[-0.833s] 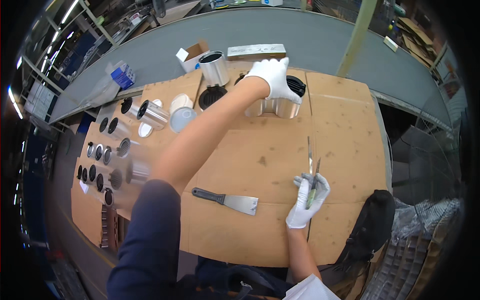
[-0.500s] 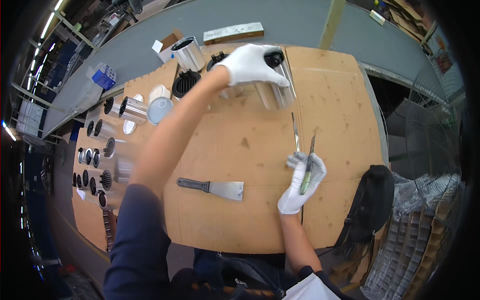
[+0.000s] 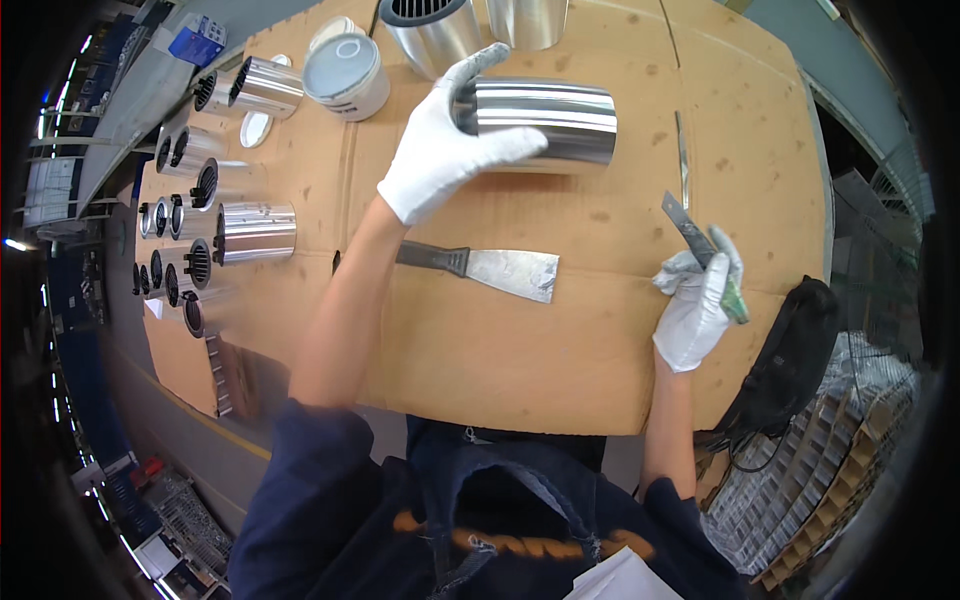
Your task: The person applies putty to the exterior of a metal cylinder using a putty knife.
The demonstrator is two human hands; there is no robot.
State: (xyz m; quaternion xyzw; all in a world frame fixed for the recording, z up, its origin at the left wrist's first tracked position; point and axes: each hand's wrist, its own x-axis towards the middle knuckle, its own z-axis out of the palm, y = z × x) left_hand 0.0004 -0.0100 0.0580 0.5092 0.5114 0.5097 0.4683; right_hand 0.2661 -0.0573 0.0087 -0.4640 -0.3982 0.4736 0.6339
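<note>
My left hand (image 3: 430, 155), in a white glove, is wrapped round the left end of a shiny metal cylinder (image 3: 560, 122). That cylinder lies on its side just above the cardboard sheet (image 3: 520, 370) or on it; I cannot tell which. At the right, my gloved right hand (image 3: 695, 310) is closed round a knife (image 3: 690, 228) with a green handle, its dark blade pointing up and left. Beyond the knife lies a thin metal strip (image 3: 683, 160). A scraper (image 3: 512, 272) with a dark handle rests nearer me, its handle partly behind my left forearm.
More metal cylinders with black ribbed ends (image 3: 258, 232) are grouped at the left. Others (image 3: 435, 40) stand at the far edge, by a white lidded tub (image 3: 345, 75). A blue box (image 3: 198, 40) is at the far left. A black bag (image 3: 785, 350) hangs at the right edge.
My left hand has come nearer with the cylinder, which was upright at the back and now lies sideways. The knife now tilts left in my right hand. The view has shifted too.
</note>
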